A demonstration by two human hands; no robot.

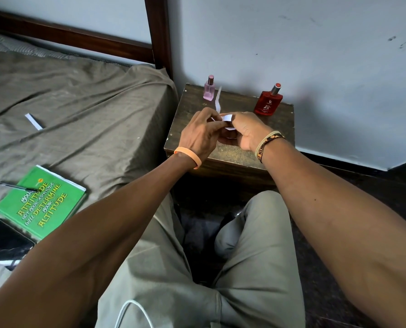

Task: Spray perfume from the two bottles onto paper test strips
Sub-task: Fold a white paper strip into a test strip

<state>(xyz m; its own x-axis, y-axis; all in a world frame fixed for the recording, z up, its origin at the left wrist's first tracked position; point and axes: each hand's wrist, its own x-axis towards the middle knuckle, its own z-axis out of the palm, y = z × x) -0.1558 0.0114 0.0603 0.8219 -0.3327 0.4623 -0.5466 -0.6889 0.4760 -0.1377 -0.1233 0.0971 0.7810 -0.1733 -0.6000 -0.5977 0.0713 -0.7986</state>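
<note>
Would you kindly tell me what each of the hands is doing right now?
Left hand: pinching the white paper strip.
Right hand: pinching that paper too.

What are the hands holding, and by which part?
A white paper strip: the left hand and right hand both pinch its lower part, the upper end curling free. The pink bottle and red bottle stand untouched.
</note>
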